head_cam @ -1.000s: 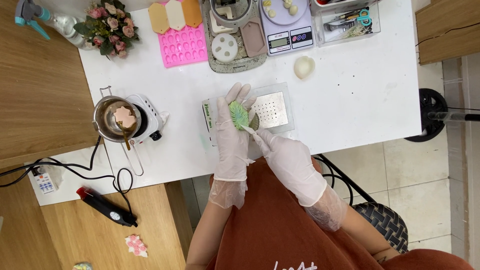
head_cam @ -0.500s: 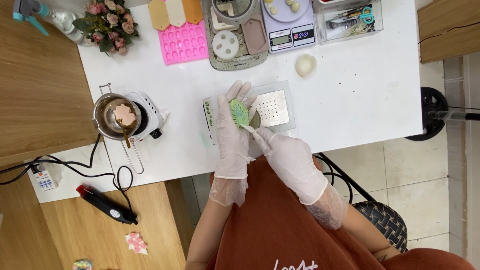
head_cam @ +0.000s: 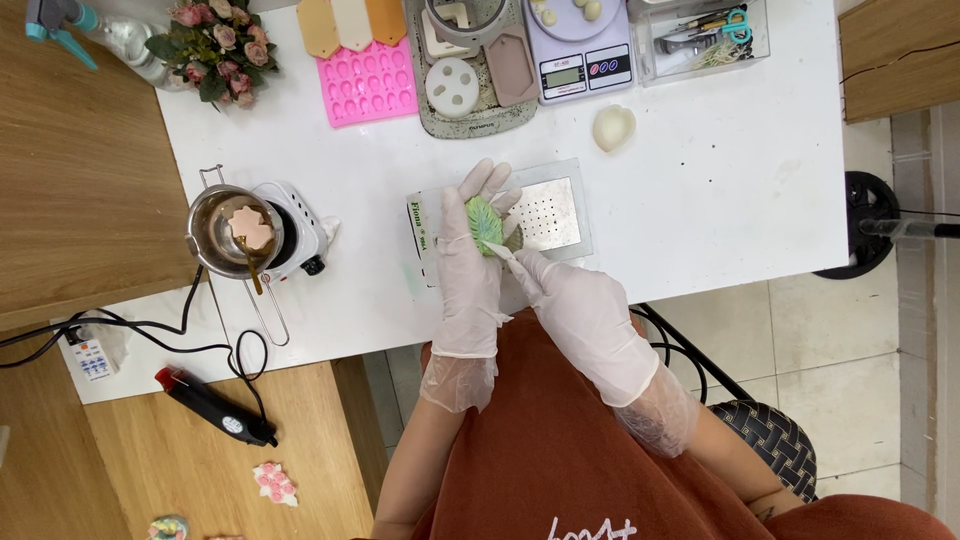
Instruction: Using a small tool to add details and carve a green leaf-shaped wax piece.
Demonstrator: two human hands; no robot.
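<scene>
My left hand [head_cam: 468, 270], in a thin white glove, lies palm up and holds a green, ribbed, leaf-shaped piece [head_cam: 486, 224] on its fingers. My right hand [head_cam: 580, 315], also gloved, pinches a small pale tool [head_cam: 500, 254] whose tip touches the lower edge of the green piece. Both hands hover over a metal plate with small holes [head_cam: 548, 212] near the front edge of the white table [head_cam: 720, 180].
A small pot with a pink flower-shaped piece [head_cam: 232, 232] sits on a white burner at left. Behind stand a pink mould [head_cam: 366, 84], a grey tray [head_cam: 470, 90], a digital scale [head_cam: 575, 55], a clear tool box [head_cam: 700, 40], a white shell-shaped piece [head_cam: 613, 127] and a flower bunch [head_cam: 213, 45]. A black heat tool [head_cam: 212, 405] lies on the wooden surface.
The green piece has turned slightly in my left hand, and my right hand's tool has slid a little along its lower edge. The view shifted slightly.
</scene>
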